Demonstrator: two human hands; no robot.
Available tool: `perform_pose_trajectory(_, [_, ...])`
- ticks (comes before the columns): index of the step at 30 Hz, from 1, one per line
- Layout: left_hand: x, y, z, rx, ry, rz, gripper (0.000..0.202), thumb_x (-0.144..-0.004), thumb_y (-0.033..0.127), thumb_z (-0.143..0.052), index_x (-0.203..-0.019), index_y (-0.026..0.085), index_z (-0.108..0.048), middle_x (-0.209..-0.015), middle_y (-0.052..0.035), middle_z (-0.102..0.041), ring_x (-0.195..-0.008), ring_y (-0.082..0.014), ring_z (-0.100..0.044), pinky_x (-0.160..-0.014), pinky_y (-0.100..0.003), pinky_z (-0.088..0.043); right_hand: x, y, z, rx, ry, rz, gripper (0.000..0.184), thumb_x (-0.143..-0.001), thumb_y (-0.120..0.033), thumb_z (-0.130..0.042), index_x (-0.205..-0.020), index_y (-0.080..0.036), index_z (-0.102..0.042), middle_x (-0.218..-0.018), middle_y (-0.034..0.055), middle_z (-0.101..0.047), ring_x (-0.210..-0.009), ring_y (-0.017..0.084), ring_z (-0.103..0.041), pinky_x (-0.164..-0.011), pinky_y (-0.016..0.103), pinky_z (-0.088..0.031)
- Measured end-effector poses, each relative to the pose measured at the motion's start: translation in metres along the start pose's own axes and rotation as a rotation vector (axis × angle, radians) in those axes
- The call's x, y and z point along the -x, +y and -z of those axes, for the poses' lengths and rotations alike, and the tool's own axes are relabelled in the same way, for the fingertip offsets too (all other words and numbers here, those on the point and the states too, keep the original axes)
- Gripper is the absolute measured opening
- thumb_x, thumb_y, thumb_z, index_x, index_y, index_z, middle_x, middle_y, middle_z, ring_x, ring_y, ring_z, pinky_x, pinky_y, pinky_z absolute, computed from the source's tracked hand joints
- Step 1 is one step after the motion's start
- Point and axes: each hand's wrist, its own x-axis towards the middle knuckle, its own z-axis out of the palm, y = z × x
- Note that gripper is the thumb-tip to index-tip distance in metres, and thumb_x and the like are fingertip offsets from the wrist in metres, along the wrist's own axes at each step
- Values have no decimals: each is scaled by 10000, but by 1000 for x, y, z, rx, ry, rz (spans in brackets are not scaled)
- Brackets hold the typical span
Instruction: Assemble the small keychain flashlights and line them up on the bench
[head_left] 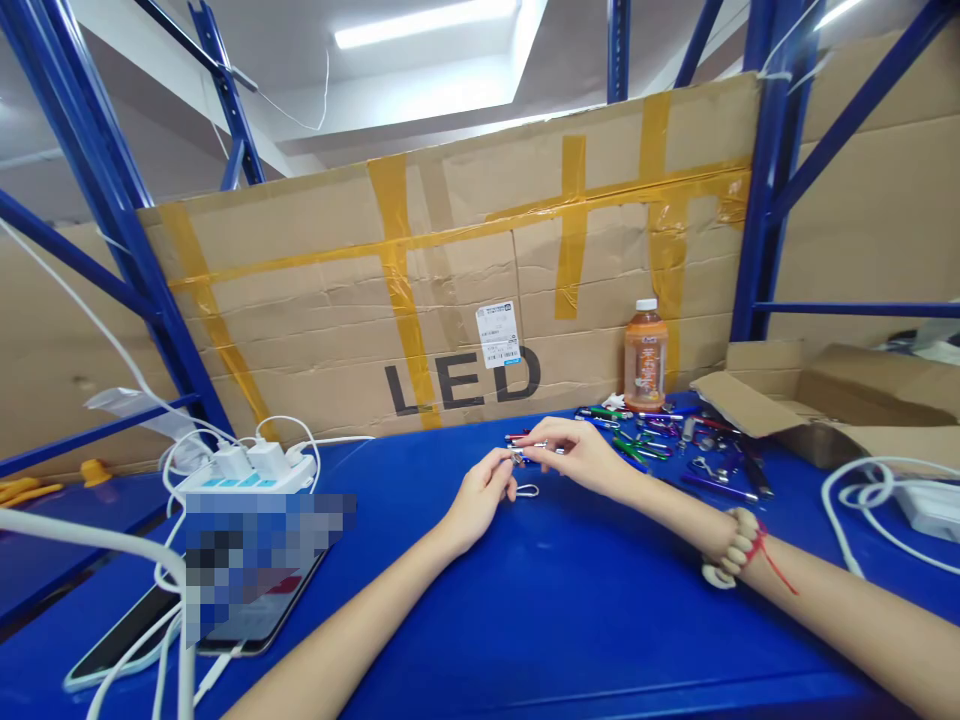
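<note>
My left hand [481, 492] is closed in a pinch on a small metal piece [517, 457]. Its exact kind is too small to make out. A pale, thin loop [528, 491] shows just below the fingertips; whether it joins the metal piece I cannot tell. My right hand [581, 452] meets the left from the other side, thumb and fingers closed on a slim silvery rod [534, 447], partly hidden by the fingers. Just right of and behind the hands lies a heap of colourful, shiny pen-like metal pieces [656, 440], some with small clips.
An orange drink bottle [646, 358] stands behind the heap. An open cardboard box [840, 400] and a white cable [847, 510] are at right. At left are a power strip [292, 472] with plugs, cables and phones [255, 610] on the blue table [525, 620].
</note>
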Motion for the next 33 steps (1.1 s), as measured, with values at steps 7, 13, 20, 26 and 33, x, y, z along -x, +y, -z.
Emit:
perform_pose_trajectory(7, [4, 11, 0, 30, -107, 1, 364, -858, 439, -351, -940, 122, -510, -555, 38, -411, -516, -88, -327, -534, -222, -259, 0, 3, -1, -281, -108, -74, 241, -665, -376, -663, -779, -169, -712, -768, 51, -587, -598, 105, -540, -402, 179, -424])
perform_pose_trajectory(13, [5, 8, 1, 21, -165, 16, 377, -873, 434, -340, -937, 111, -523, -615, 24, -383, -579, -92, -335, -578, -229, -279, 0, 9, -2, -371, -127, -113, 187, -605, -319, -716, -702, -160, -710, -694, 33, -570, -566, 90, -524, -360, 145, -415])
perform_pose_trajectory(20, [9, 13, 0, -135, -154, -27, 305, -896, 323, -316, -1004, 138, -532, -794, -20, -530, -709, -118, -457, -658, -228, -350, 0, 9, 2, -430, -146, -170, 111, -585, -250, -727, -629, -155, -691, -665, 26, -599, -552, 94, -530, -356, 150, -411])
perform_pose_trajectory(26, [12, 20, -1, -252, -185, -129, 254, -900, 252, -321, -959, 145, -544, -873, -19, -599, -767, -121, -528, -723, -210, -385, 1, 8, 4, -414, -238, -97, 96, -601, -248, -720, -631, -162, -689, -656, 26, -605, -562, 97, -533, -362, 157, -394])
perform_pose_trajectory(33, [14, 14, -1, -338, -164, -191, 252, -904, 241, -325, -982, 167, -552, -916, -24, -622, -797, -132, -564, -719, -213, -410, 4, 8, -2, -359, -141, -22, 89, -569, -212, -740, -568, -161, -667, -578, 14, -581, -574, 93, -512, -467, 185, -413])
